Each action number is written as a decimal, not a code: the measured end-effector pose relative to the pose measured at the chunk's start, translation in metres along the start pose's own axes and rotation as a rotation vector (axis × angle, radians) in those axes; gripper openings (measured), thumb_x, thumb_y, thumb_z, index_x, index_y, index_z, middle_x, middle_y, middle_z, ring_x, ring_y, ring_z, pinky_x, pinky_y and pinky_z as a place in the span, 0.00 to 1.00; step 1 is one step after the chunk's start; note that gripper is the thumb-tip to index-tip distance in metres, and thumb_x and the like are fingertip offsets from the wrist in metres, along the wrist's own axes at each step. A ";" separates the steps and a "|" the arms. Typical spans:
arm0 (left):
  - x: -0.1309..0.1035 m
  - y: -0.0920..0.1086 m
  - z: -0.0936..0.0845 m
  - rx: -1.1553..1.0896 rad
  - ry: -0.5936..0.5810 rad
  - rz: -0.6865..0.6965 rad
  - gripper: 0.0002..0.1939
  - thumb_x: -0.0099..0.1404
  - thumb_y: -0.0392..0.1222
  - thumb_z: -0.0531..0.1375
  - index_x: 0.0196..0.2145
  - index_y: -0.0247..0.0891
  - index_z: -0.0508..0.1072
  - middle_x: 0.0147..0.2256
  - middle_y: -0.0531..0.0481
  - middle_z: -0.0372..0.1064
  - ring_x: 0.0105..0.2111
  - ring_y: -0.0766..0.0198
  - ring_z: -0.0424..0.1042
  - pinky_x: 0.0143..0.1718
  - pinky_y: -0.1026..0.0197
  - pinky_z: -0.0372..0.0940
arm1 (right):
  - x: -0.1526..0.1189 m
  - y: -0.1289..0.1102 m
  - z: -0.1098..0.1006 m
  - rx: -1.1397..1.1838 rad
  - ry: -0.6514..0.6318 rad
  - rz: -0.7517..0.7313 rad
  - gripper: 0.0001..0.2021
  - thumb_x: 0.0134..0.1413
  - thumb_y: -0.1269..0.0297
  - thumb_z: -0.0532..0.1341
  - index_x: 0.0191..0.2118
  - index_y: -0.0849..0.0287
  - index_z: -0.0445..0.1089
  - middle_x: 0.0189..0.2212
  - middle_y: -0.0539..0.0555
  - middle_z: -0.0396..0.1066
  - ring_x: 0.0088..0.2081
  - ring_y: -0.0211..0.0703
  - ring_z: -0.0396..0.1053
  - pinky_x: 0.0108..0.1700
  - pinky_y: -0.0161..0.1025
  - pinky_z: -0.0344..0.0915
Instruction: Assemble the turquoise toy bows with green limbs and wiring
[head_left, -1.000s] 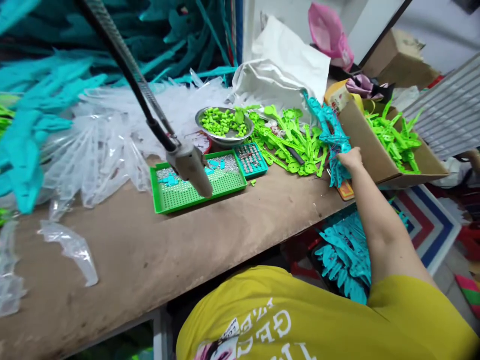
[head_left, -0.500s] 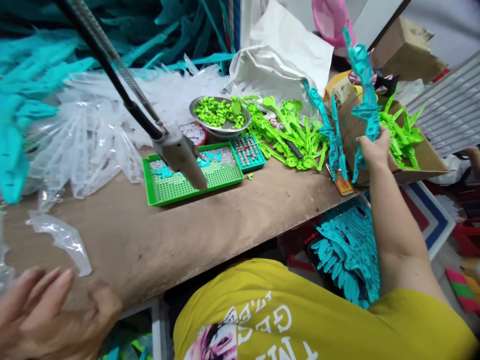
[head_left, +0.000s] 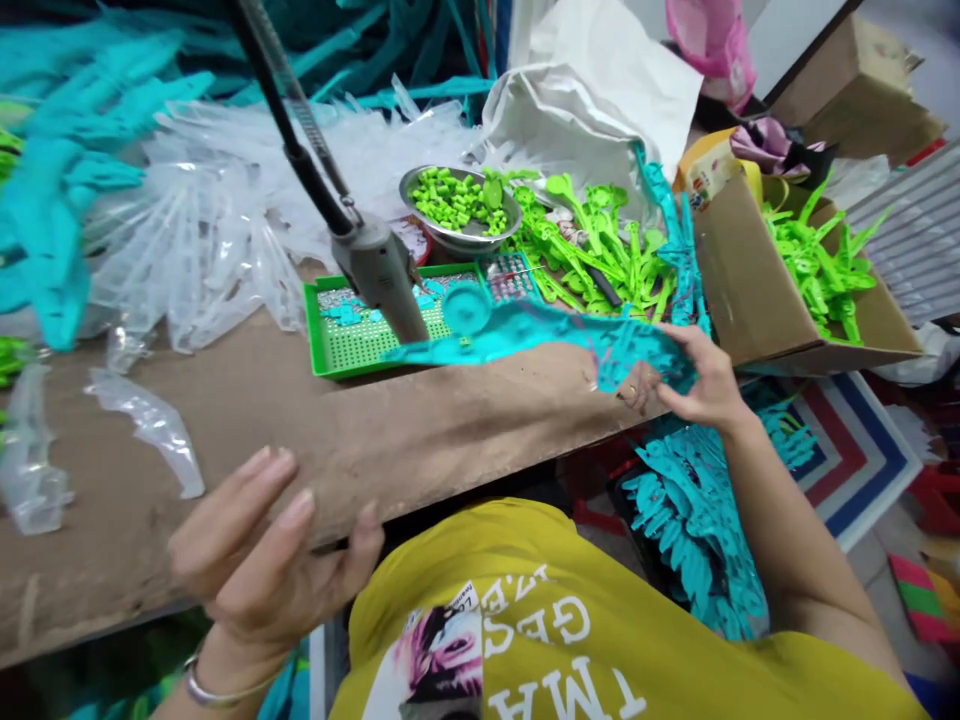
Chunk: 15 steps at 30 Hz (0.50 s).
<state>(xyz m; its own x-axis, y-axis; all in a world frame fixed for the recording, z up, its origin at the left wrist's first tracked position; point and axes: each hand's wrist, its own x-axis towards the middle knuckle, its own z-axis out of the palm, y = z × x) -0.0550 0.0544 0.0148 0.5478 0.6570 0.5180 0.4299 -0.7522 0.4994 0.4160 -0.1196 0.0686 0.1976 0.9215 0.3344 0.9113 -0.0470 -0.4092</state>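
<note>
A long teal plastic piece [head_left: 525, 335] is gripped at its right end by my right hand [head_left: 694, 380]. It lies nearly level above the front of the table and passes in front of the green tray. My left hand [head_left: 277, 550] has its fingers apart and holds nothing, near the table's front edge at lower left. A clear plastic piece [head_left: 154, 420] lies on the table just beyond it. The green tray [head_left: 322, 352] holds small teal parts and metal bits, and the tip of a grey tool [head_left: 386, 275] hangs over it.
Behind the tray are a metal bowl [head_left: 499, 235] of green bits and a heap of green pieces [head_left: 585, 240]. A cardboard box [head_left: 750, 270] with green parts stands at right. Clear and teal pieces pile up at left. Teal parts [head_left: 697, 520] fill a container below the table edge.
My right hand has swung the teal piece from upright near the box to level over the table, moving left. My left hand has moved right and slightly up, still open.
</note>
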 end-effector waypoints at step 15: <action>0.053 0.041 0.103 0.226 -0.441 0.227 0.32 0.70 0.38 0.61 0.68 0.28 0.61 0.66 0.26 0.62 0.65 0.36 0.64 0.66 0.35 0.58 | 0.012 0.024 0.057 0.145 -0.607 -0.023 0.31 0.46 0.64 0.69 0.60 0.54 0.72 0.55 0.60 0.75 0.56 0.61 0.73 0.59 0.59 0.69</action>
<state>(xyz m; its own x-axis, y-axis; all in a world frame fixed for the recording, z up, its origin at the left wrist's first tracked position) 0.0655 0.0532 -0.0093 0.8730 0.4294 0.2312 0.3825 -0.8970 0.2217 0.4200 -0.0874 0.0141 -0.1009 0.9784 -0.1804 0.8459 -0.0111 -0.5332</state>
